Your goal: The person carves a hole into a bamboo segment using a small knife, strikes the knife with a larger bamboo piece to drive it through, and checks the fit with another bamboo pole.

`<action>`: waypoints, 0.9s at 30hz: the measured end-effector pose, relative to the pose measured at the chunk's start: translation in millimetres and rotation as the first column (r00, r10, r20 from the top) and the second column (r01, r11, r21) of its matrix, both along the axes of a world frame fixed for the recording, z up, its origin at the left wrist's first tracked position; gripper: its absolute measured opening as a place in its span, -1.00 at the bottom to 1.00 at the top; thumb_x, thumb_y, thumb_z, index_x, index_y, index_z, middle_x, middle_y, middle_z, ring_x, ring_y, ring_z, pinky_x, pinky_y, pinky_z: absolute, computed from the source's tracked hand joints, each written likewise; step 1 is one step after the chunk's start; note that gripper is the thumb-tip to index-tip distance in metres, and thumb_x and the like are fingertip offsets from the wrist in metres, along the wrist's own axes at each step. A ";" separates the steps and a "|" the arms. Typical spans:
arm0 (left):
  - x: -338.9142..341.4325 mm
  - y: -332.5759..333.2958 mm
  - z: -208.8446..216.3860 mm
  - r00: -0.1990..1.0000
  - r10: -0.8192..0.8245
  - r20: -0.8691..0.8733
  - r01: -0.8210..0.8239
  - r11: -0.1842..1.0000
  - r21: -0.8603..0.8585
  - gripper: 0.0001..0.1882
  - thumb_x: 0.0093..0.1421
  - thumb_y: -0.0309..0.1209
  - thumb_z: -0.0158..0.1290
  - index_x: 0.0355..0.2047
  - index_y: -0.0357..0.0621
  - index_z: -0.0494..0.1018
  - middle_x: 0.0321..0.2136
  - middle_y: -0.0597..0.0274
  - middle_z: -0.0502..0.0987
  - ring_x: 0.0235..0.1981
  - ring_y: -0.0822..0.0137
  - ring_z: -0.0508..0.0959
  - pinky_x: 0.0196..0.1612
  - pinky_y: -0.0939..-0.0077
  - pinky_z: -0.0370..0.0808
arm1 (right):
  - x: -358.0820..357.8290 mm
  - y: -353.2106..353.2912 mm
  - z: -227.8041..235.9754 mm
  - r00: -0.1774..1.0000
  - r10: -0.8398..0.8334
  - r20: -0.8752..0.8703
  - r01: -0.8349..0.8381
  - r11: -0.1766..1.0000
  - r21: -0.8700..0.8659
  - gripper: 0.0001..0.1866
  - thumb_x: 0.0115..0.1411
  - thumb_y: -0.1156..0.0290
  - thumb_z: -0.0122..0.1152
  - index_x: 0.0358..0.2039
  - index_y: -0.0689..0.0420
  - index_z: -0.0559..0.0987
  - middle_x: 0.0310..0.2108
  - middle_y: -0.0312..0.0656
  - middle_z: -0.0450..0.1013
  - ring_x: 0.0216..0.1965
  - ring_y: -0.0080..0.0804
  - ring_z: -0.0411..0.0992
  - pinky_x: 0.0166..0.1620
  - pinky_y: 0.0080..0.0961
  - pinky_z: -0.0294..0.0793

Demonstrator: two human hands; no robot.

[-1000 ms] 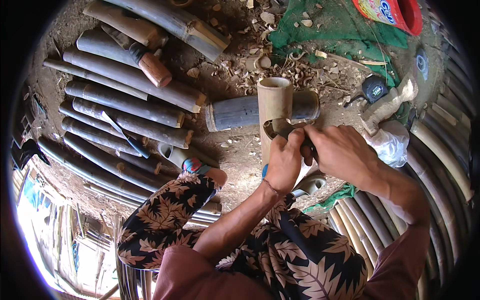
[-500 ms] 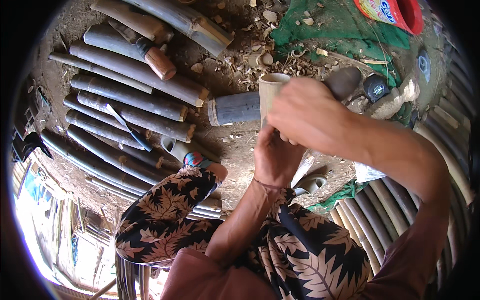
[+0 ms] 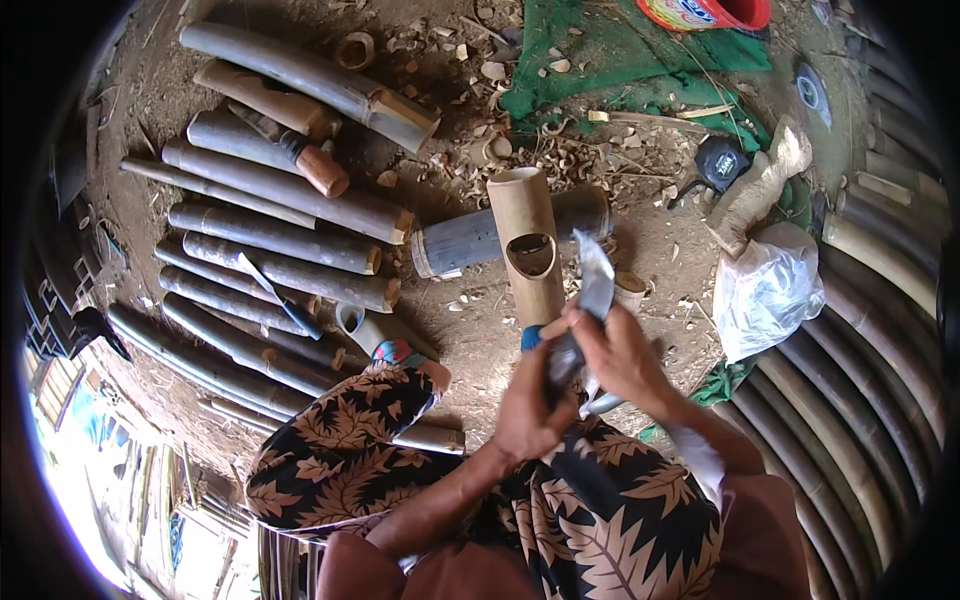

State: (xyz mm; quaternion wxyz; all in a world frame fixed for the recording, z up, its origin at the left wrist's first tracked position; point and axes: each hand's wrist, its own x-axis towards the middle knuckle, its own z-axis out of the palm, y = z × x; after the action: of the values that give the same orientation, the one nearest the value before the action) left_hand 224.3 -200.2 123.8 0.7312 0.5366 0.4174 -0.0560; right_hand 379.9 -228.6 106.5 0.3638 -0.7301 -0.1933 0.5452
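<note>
A pale bamboo tube [image 3: 530,285] with an oval opening cut in its side leans across a dark bamboo log [image 3: 465,243] in front of me. Just right of its lower part, my right hand [image 3: 622,360] is closed around the base of a broad knife [image 3: 597,275], whose blade points away from me. My left hand [image 3: 525,405], fingers curled, is close beside it above my lap. Something dark and grey is in the left hand, blurred; whether it belongs to the knife I cannot tell. A small blue patch [image 3: 532,338] shows at the tube's lower end.
Several bamboo lengths [image 3: 285,190] lie at left, with a wooden-handled tool [image 3: 320,170] and a slim knife [image 3: 280,295] on them. Shavings and green netting [image 3: 600,60] spread behind the log. At right are a tape measure [image 3: 720,163], a plastic bag [image 3: 768,290] and more bamboo.
Both hands have drawn back from the bamboo tube toward my lap, uncovering its oval opening. The knife's blade now shows clearly. My view has shifted slightly.
</note>
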 end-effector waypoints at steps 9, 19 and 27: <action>-60.7 92.4 -22.5 0.871 -0.099 -0.481 0.303 0.879 0.368 -0.65 -0.09 -0.30 0.29 -0.32 -0.23 0.55 -0.54 0.09 0.59 -0.55 0.34 0.59 -0.42 0.42 0.55 | -56.5 49.5 -50.7 0.950 0.309 -0.053 -0.312 0.948 -0.057 -0.68 0.32 0.33 -0.06 -0.32 0.39 0.49 -0.57 -0.02 0.50 -0.61 -0.29 0.51 -0.58 -0.43 0.52; 43.4 211.7 13.2 0.476 -0.640 -0.603 0.879 0.354 0.319 -0.71 -0.13 -0.31 0.24 -0.35 -0.07 0.54 -0.45 0.16 0.60 -0.43 0.12 0.63 -0.41 0.27 0.53 | -30.7 68.8 -30.7 0.030 -0.605 -0.796 0.609 0.643 -0.465 -0.71 0.35 0.33 -0.11 -0.05 0.28 0.33 -0.20 0.15 0.52 -0.46 -0.07 0.58 -0.36 -0.28 0.67; 138.8 198.9 23.3 0.267 -0.726 -0.634 0.836 -0.153 0.527 -0.89 -0.05 -0.41 0.18 -0.46 -0.10 0.57 -0.56 0.21 0.58 -0.48 0.28 0.63 -0.39 0.36 0.52 | -19.5 45.2 -26.6 -0.390 -0.570 -0.723 0.642 0.394 -0.657 -0.58 0.41 0.11 -0.26 0.03 0.14 0.40 -0.20 -0.01 0.53 -0.28 -0.18 0.59 -0.23 -0.26 0.66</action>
State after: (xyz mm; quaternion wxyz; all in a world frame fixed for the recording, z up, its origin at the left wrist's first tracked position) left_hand 363.1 -1.3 147.1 0.1672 0.9337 0.0168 -0.3162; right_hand 360.4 -183.4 79.9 0.6424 -0.1564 0.5070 0.5530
